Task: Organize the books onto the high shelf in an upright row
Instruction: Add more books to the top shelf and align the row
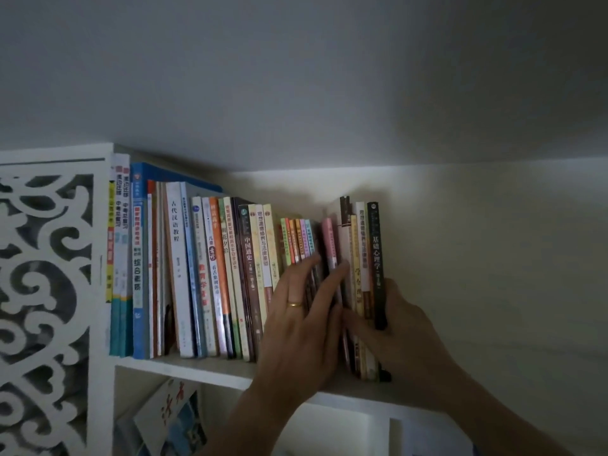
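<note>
A long row of upright books stands on the high white shelf, starting at the left wall panel. My left hand, wearing a gold ring, lies with straight fingers against the thin colourful spines and a pink book in the middle. My right hand wraps around the right end of the row, its fingers behind a black book and its thumb across the lower spines of the cream and brown books beside it.
A white carved lattice panel closes the shelf's left side. The ceiling sits close above the books. Bare wall extends right of the row. Below the shelf lie a leaning booklet and white compartments.
</note>
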Available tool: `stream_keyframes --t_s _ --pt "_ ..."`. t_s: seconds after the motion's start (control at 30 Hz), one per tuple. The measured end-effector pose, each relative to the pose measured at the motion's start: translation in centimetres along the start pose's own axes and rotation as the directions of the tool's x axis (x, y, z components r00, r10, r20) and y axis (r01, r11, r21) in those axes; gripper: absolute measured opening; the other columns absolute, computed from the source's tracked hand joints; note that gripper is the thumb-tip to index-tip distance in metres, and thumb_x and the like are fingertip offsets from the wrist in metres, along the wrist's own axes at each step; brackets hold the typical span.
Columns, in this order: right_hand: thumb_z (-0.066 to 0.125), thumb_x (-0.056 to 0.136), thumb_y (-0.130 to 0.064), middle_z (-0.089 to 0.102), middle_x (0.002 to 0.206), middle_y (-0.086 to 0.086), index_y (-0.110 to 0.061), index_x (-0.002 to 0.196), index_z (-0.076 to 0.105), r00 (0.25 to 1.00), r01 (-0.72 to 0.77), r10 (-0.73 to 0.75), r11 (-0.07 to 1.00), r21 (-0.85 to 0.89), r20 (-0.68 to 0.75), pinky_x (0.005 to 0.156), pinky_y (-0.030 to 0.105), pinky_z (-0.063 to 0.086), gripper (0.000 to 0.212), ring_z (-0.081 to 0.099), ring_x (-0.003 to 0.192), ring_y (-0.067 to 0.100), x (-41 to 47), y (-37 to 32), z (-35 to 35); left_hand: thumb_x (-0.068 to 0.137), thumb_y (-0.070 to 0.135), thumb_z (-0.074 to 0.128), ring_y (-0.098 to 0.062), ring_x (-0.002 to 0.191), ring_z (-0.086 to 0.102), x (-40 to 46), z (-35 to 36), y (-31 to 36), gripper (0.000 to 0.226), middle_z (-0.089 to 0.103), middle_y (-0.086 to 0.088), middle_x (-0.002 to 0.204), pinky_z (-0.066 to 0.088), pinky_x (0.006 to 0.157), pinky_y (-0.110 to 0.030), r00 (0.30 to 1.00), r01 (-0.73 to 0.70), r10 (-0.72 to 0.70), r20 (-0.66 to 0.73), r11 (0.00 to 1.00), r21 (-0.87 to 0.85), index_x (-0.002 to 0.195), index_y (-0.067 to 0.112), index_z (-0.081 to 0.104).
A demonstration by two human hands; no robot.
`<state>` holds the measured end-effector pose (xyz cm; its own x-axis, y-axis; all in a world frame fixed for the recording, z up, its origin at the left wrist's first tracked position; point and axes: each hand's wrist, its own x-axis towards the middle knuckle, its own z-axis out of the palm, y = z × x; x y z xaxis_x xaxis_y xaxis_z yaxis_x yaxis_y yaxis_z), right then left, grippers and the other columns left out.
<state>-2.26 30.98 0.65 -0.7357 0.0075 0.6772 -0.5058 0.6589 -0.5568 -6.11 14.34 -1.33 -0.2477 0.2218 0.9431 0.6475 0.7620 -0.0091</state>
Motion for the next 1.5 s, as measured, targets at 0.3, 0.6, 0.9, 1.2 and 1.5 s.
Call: stream_keyframes --t_s 0.3,0.6,0.9,1.2,1.5 --pt "0.054 0.062 -0.08 0.053 0.095 -0.026 -0.045 0.116 0.038 0.991 -0.125 0.125 0.992 0.005 -0.046 0.081 0.016 0.047 0.067 0.055 0.087 -0.002 -0.1 -1.2 1.0 0.106 0.029 0.031 -0.019 0.16 0.003 -0.5 0.4 -0.1 0.061 0.008 0.001 0.173 0.013 0.126 -0.051 1.0 0.008 -0.008 0.021 0.999 0.04 0.164 0.017 0.018" --pt "0.065 0.059 -0.072 0.068 0.106 -0.017 -0.045 0.118 0.059 0.985 -0.165 0.153 0.966 0.197 0.075 0.092 0.037 0.058 0.066 0.067 0.097 0.004 -0.5 -0.7 -0.1 0.109 0.038 0.025 -0.019 0.16 -0.001 -0.7 -0.9 0.5 0.06 -0.003 0.002 0.173 0.007 0.126 -0.043 0.994 -0.086 0.088 0.07 0.996 -0.03 0.165 0.022 0.008" --pt "0.052 0.058 -0.085 0.069 0.098 -0.02 -0.052 0.109 0.054 0.989 -0.118 0.113 0.992 0.05 0.094 0.088 0.03 0.058 0.061 0.068 0.089 0.0 -1.0 -0.5 -0.5 0.11 0.041 0.02 -0.012 0.159 0.001 -0.8 -0.9 0.7 0.058 -0.003 0.007 0.173 0.015 0.127 -0.049 0.994 -0.048 0.052 0.091 0.997 -0.052 0.165 0.026 0.006" --pt "0.04 0.069 -0.083 0.067 0.12 -0.015 -0.041 0.133 0.043 0.982 -0.07 0.096 0.985 -0.16 0.16 0.089 0.019 0.051 0.077 0.066 0.099 0.003 -1.7 -1.5 -0.4 0.11 0.026 0.032 -0.012 0.159 0.002 -2.0 -0.8 1.1 0.061 -0.001 0.005 0.173 0.021 0.126 -0.05 0.998 0.006 -0.001 0.059 0.996 -0.087 0.165 0.017 0.006" --pt "0.034 0.08 -0.076 0.066 0.112 -0.018 -0.042 0.125 0.042 0.983 -0.023 0.057 0.982 -0.189 0.173 0.086 0.016 0.052 0.057 0.066 0.092 0.001 -1.6 -0.8 -0.8 0.109 0.027 0.043 -0.013 0.152 0.032 -3.0 0.1 2.7 0.058 0.031 0.003 0.166 0.04 0.118 -0.044 0.989 0.089 -0.105 -0.102 0.984 -0.152 0.163 0.018 0.025"
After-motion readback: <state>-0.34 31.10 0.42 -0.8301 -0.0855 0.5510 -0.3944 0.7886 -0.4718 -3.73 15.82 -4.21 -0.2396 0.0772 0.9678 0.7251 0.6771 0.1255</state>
